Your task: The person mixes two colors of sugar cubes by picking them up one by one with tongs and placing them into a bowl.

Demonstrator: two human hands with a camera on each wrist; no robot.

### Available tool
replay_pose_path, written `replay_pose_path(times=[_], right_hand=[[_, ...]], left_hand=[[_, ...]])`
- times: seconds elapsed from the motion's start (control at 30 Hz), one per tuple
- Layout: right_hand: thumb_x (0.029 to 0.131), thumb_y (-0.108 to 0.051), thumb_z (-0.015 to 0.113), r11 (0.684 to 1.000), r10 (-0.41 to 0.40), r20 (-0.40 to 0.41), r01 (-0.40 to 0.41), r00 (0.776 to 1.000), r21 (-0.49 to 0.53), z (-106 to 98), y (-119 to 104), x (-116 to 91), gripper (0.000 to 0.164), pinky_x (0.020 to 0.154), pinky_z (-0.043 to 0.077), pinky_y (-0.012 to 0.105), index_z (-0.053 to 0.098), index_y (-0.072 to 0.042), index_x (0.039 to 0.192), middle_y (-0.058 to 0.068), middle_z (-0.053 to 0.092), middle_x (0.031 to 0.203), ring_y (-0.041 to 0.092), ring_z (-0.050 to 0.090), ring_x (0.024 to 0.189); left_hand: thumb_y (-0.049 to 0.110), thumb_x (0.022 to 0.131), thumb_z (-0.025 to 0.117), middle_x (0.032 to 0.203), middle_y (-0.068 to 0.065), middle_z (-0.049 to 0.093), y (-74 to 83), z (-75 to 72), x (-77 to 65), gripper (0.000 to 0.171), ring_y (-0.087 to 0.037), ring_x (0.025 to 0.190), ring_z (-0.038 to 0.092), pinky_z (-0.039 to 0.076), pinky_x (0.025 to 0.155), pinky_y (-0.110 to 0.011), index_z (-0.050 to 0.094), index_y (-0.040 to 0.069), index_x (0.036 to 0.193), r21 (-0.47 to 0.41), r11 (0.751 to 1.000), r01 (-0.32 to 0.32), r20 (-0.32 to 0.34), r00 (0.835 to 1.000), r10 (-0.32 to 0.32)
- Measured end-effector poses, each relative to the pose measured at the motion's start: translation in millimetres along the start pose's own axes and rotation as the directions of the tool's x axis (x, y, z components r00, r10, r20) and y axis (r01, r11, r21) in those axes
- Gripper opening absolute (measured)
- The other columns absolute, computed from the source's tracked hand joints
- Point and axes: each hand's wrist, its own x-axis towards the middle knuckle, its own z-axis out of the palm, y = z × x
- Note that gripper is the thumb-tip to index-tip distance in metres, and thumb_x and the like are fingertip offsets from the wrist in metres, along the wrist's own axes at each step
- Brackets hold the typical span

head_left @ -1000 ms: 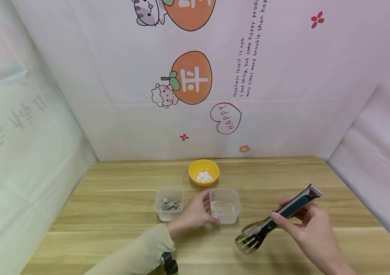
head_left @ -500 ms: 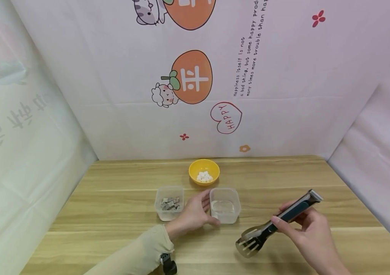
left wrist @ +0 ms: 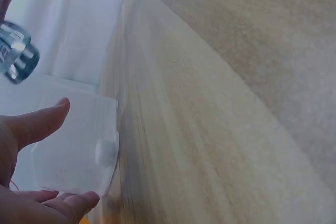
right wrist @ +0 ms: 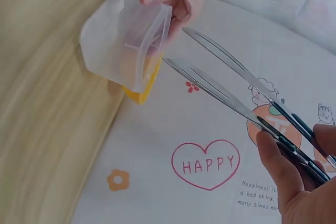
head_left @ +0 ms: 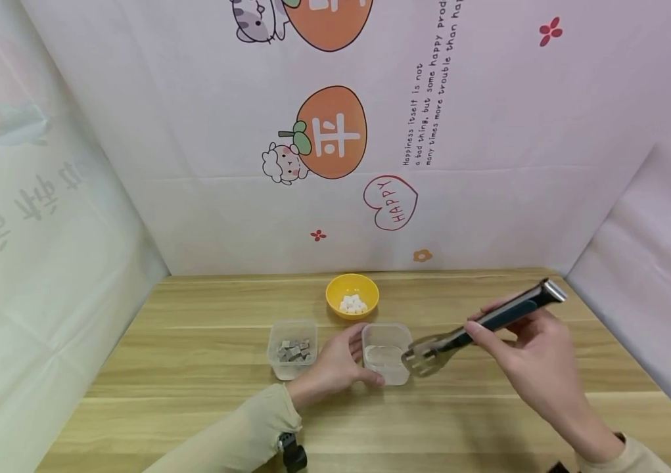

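My right hand (head_left: 539, 364) grips metal food tongs (head_left: 501, 315) with dark handles. In the right wrist view the two arms of the tongs (right wrist: 226, 66) stand apart with nothing between their tips. In the head view the tips overlap the right rim of a translucent plastic container (head_left: 387, 368), whose inside shows no contents from above. My left hand (head_left: 332, 364) holds that container at its left side, thumb along the front wall and fingers along the left. Just left of my wrist stands a second translucent container (head_left: 284, 371) with several grey metallic cubes (head_left: 294, 351).
Behind the containers sits a yellow bowl (head_left: 335, 289) with several small white cubes (head_left: 353, 304). Everything stands on a wood-grain table (head_left: 205, 355). A printed white cloth (head_left: 489, 217) hangs along the back edge, and pale cloths flank both sides.
My right hand has raised the tongs and moved them forward, so their tips are now at the container's right rim. My left hand has stayed in place on the container.
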Motion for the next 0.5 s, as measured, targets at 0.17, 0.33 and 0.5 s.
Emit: replay_pose_path(times=[0.17, 0.33, 0.5], right_hand=[[0.088, 0.005, 0.082, 0.997, -0.056, 0.029, 0.055, 0.998, 0.047, 13, 0, 20, 0.026, 0.070, 0.065, 0.024, 0.066, 0.002, 0.108, 0.007, 0.073, 0.096, 0.012, 0.073, 0.084], [0.090, 0.001, 0.082, 0.997, -0.068, 0.111, 0.064, 0.991, 0.040, 30, 9, 35, 0.026, 0.069, 0.066, 0.026, 0.064, 0.002, 0.108, 0.010, 0.073, 0.096, 0.013, 0.072, 0.084], [0.089, -0.003, 0.083, 1.000, -0.020, 0.228, 0.020, 0.974, 0.003, 46, 22, 44, 0.025, 0.068, 0.066, 0.029, 0.066, -0.002, 0.106, 0.009, 0.073, 0.095, 0.020, 0.072, 0.083]], left_hand=[[-0.008, 0.067, 0.094, 0.159, -0.019, 0.046, 0.4, 0.8, 1.1, 0.105, -0.036, 0.144, 0.048, 0.042, 0.119, -0.041, 0.041, -0.001, 0.158, 0.000, 1.000, 0.013, -0.002, 1.000, -0.013], [-0.007, 0.066, 0.094, 0.158, -0.021, 0.047, -0.6, 0.7, 1.6, 0.104, -0.039, 0.143, 0.048, 0.042, 0.119, -0.043, 0.042, -0.001, 0.157, 0.012, 1.000, 0.015, -0.006, 1.000, -0.015], [-0.005, 0.067, 0.095, 0.157, -0.021, 0.049, -1.7, 0.5, 1.6, 0.102, -0.038, 0.141, 0.051, 0.044, 0.118, -0.042, 0.045, -0.001, 0.155, 0.028, 1.000, 0.011, -0.014, 1.000, -0.011]])
